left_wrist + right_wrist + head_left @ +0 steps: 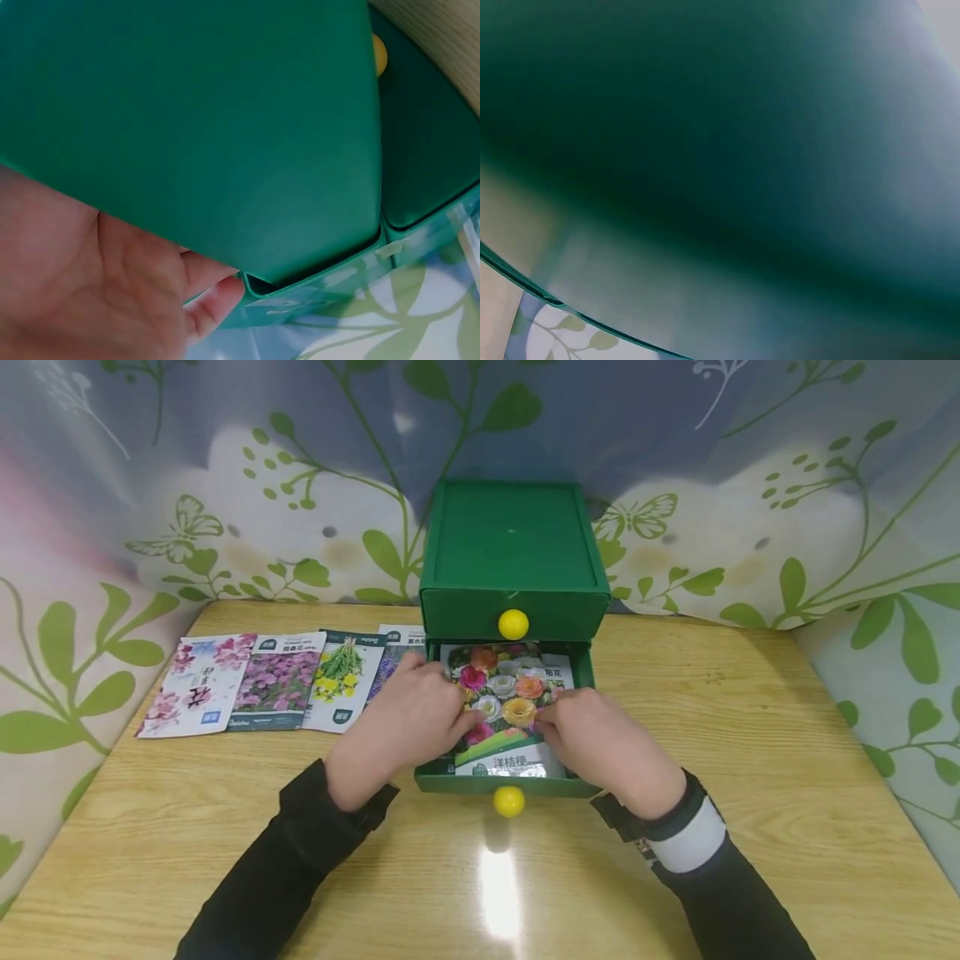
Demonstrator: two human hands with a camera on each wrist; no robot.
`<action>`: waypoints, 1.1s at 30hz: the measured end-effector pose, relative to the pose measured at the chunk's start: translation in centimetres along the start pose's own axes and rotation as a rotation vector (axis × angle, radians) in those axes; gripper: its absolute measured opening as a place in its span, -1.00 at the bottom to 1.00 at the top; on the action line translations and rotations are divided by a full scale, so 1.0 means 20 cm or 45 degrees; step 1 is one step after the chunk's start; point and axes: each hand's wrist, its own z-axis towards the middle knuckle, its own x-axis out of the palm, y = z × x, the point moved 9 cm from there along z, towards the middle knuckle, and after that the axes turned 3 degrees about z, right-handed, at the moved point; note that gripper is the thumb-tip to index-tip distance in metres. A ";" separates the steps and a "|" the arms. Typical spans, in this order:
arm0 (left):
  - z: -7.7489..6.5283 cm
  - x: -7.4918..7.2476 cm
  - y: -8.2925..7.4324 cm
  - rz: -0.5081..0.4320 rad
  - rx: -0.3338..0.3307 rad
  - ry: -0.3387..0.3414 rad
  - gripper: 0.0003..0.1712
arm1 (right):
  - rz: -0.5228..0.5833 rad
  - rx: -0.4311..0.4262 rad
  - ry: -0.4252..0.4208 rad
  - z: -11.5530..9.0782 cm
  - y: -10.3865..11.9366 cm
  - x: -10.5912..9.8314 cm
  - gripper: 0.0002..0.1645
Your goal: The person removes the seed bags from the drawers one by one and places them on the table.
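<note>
A seed packet (pixel 501 687) printed with roses-like flowers lies in the pulled-out lower drawer (pixel 465 783) of a small green drawer box (pixel 510 539). My left hand (pixel 405 718) reaches over the drawer's left side, thumb and fingers pinching the packet's left edge. At the opposite edge, my right hand (pixel 611 747) pinches it with bent fingers. Another packet (pixel 558 668) shows partly beneath it. In the left wrist view, green drawer-box surfaces hide part of the left hand (pixel 105 277). The right wrist view is filled by a blurred green surface (pixel 667 127), with the hand out of sight.
The upper drawer, with its yellow knob (pixel 513 625), is closed. A second yellow knob (pixel 509 802) juts from the lower drawer's front. Left of the box, several overlapping seed packets (pixel 277 681) lie in a row on the wooden table (pixel 750 735). A patterned curtain (pixel 300 460) stands behind.
</note>
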 end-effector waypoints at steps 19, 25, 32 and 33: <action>0.02 -0.07 0.14 -0.423 -0.311 -0.250 -0.76 | 0.174 0.112 -0.108 0.01 -0.06 -0.08 -0.83; 0.00 -0.07 0.20 -0.614 -0.433 -0.308 -0.74 | 0.432 0.214 -0.116 -0.01 -0.15 -0.14 -0.80; -0.01 -0.05 0.21 -0.791 -0.521 -0.170 -0.70 | 0.740 0.318 -0.179 -0.06 -0.26 -0.20 -0.65; -0.01 -0.04 0.21 -0.825 -0.520 -0.140 -0.70 | 0.790 0.319 -0.166 -0.06 -0.27 -0.20 -0.64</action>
